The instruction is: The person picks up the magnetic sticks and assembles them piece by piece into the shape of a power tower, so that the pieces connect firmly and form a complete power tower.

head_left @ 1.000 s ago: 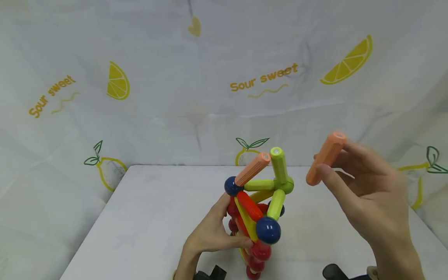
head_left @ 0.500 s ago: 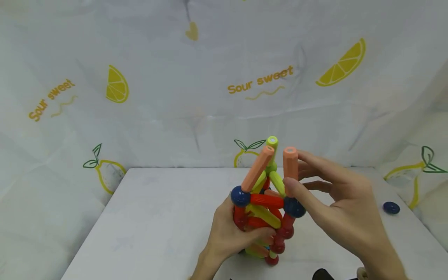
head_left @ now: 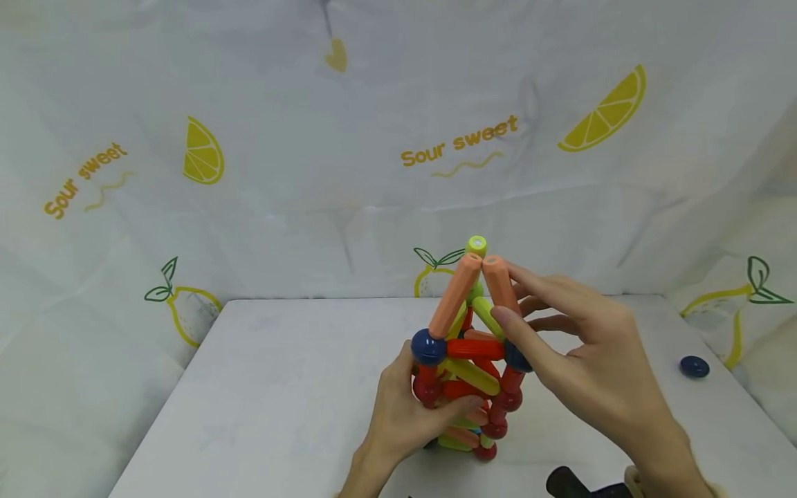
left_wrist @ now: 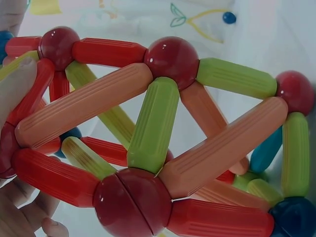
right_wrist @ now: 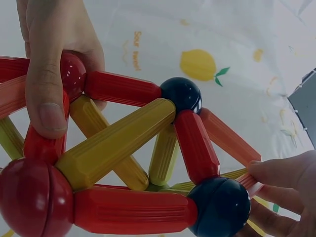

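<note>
Orange plastic rod [head_left: 500,282] pinched in my right hand [head_left: 579,360], thumb on the near side, fingertips [head_left: 519,277] on the far side, clamped on it. Its lower end sits on the dark blue ball [head_left: 515,357] just under my thumb; its top leans in and touches the tip of the other orange rod [head_left: 454,296], right in front of the lime rod tip [head_left: 476,245].

My left hand [head_left: 405,415] is wrapped round the lower part of the rod-and-ball tower [head_left: 463,387], thumb curled across a red rod, fingers behind. In the right wrist view that thumb presses over a red ball [right_wrist: 74,71]. The tower stands on the white counter [head_left: 268,387], between my two hands and touching both.

Step in hand, as I judge it: closing the peak, tilting the last orange rod in so its top meets the others. Tops look touching but I can't tell if they've seated.

Next move calls for keeping the left grip steady, nudging the tip until it holds, then easing my right fingers off slowly without dragging the rod. Risk: the rod pops off the blue ball.

A loose blue ball half [head_left: 694,366] lies on the counter well off to the right of my right hand. Lemon-print cloth [head_left: 249,138] behind.
</note>
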Motion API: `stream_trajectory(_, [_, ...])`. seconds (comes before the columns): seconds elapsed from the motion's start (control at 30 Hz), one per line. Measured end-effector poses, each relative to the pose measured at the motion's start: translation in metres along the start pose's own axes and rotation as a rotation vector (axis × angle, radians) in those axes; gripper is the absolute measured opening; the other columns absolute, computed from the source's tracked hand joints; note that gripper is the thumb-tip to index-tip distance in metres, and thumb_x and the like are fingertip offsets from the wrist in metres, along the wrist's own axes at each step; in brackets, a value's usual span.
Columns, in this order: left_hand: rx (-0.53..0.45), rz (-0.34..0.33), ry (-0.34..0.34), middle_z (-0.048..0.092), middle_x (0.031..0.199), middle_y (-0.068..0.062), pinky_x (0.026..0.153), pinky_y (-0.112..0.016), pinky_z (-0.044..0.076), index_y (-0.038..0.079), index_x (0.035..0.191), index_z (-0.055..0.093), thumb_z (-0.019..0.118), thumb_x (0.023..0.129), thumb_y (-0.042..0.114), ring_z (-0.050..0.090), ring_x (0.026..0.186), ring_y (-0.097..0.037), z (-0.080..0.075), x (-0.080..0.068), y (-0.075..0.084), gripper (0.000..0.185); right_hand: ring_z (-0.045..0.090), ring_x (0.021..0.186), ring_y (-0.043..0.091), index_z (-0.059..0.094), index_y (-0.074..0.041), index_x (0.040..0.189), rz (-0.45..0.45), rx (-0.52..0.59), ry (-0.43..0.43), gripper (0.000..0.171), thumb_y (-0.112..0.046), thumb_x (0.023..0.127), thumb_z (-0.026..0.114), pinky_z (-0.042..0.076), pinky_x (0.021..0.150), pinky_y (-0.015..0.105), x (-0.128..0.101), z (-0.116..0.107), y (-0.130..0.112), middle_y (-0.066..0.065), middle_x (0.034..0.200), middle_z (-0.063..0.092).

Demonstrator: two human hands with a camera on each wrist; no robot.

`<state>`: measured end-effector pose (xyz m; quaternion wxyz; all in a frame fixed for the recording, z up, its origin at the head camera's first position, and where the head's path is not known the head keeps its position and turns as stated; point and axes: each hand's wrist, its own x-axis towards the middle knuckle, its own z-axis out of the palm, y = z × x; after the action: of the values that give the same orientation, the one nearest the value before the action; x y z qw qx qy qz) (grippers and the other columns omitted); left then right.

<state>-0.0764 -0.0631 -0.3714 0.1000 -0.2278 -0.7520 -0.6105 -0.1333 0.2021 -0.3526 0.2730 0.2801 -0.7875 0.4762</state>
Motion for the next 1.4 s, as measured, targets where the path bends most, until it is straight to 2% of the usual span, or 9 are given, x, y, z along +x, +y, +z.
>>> stream_trajectory(0.1, [0.014, 0.004, 0.007, 0.072, 0.125, 0.011, 0.095, -0.027, 0.058, 0.029, 0.135, 0.052, 0.088, 0.08, 0.034, 0.071, 0.112, -0.008, 0.0, 0.0, 0.001, 0.066, 0.069, 0.09, 0.009, 0.063, -0.025, 0.141, -0.007, -0.113, -0.003, 0.062, -0.007, 0.085, 0.082, 0.06, 0.074, 0.019, 0.029, 0.002, -0.115, -0.005, 0.107, 0.076])
stream_trajectory(0.23, [-0.018, -0.019, -0.004, 0.071, 0.124, 0.015, 0.094, -0.027, 0.058, 0.032, 0.136, 0.051, 0.088, 0.08, 0.033, 0.072, 0.111, -0.008, 0.001, 0.0, 0.002, 0.067, 0.065, 0.086, -0.001, 0.065, -0.019, 0.138, 0.012, -0.173, 0.016, 0.062, 0.003, 0.082, 0.08, 0.057, 0.073, 0.011, 0.037, 0.005, -0.151, -0.006, 0.1, 0.075])
stream_trajectory(0.33, [-0.026, -0.035, -0.013, 0.07, 0.124, 0.017, 0.094, -0.026, 0.058, 0.034, 0.136, 0.051, 0.089, 0.079, 0.031, 0.072, 0.11, -0.007, 0.0, 0.0, 0.002, 0.069, 0.064, 0.086, -0.002, 0.066, -0.015, 0.137, 0.027, -0.178, 0.012, 0.06, 0.005, 0.082, 0.08, 0.056, 0.073, 0.01, 0.037, 0.006, -0.151, -0.003, 0.099, 0.074])
stream_trajectory(0.57, [-0.019, 0.006, -0.023, 0.071, 0.124, 0.012, 0.092, -0.026, 0.059, 0.032, 0.137, 0.049, 0.088, 0.081, 0.027, 0.073, 0.108, -0.008, 0.001, 0.001, 0.0, 0.069, 0.066, 0.089, -0.001, 0.064, -0.02, 0.14, 0.037, -0.201, -0.016, 0.06, 0.003, 0.085, 0.078, 0.056, 0.078, 0.01, 0.036, 0.006, -0.147, -0.004, 0.103, 0.074])
stream_trajectory(0.73, [-0.032, -0.01, -0.025, 0.071, 0.124, 0.014, 0.092, -0.026, 0.059, 0.033, 0.138, 0.049, 0.089, 0.08, 0.029, 0.073, 0.108, -0.008, 0.0, 0.001, 0.001, 0.07, 0.066, 0.091, -0.002, 0.064, -0.017, 0.139, 0.048, -0.181, -0.011, 0.065, 0.005, 0.08, 0.082, 0.056, 0.077, 0.01, 0.035, 0.004, -0.148, -0.003, 0.1, 0.075])
stream_trajectory(0.97, [-0.021, 0.11, -0.028, 0.073, 0.123, 0.001, 0.089, -0.027, 0.061, 0.024, 0.139, 0.047, 0.085, 0.084, 0.03, 0.074, 0.106, -0.011, 0.0, 0.001, -0.004, 0.067, 0.067, 0.082, 0.0, 0.071, -0.006, 0.128, 0.038, -0.166, -0.038, 0.052, 0.004, 0.079, 0.083, 0.058, 0.072, 0.014, 0.037, 0.008, -0.148, -0.004, 0.1, 0.074])
stream_trajectory(1.07, [-0.027, 0.087, -0.032, 0.073, 0.123, 0.003, 0.089, -0.027, 0.06, 0.025, 0.138, 0.047, 0.085, 0.084, 0.03, 0.075, 0.106, -0.01, 0.0, 0.001, -0.003, 0.067, 0.068, 0.081, 0.0, 0.071, -0.007, 0.128, 0.026, -0.177, -0.016, 0.049, 0.003, 0.081, 0.082, 0.058, 0.073, 0.013, 0.036, 0.01, -0.147, -0.004, 0.099, 0.074])
stream_trajectory(1.27, [-0.023, -0.022, -0.036, 0.071, 0.124, 0.014, 0.091, -0.025, 0.059, 0.033, 0.138, 0.047, 0.088, 0.081, 0.034, 0.073, 0.108, -0.008, 0.0, 0.001, 0.001, 0.07, 0.069, 0.082, 0.001, 0.07, -0.015, 0.13, 0.035, -0.143, 0.042, 0.05, 0.003, 0.084, 0.078, 0.057, 0.076, 0.011, 0.034, 0.013, -0.146, 0.0, 0.099, 0.077])
stream_trajectory(1.4, [-0.025, -0.033, -0.041, 0.071, 0.124, 0.014, 0.091, -0.026, 0.059, 0.033, 0.138, 0.047, 0.088, 0.081, 0.033, 0.073, 0.108, -0.008, -0.001, 0.001, 0.001, 0.071, 0.067, 0.09, 0.0, 0.066, -0.021, 0.137, 0.024, -0.17, 0.088, 0.06, 0.001, 0.082, 0.08, 0.053, 0.08, 0.007, 0.034, 0.015, -0.148, 0.002, 0.104, 0.077])
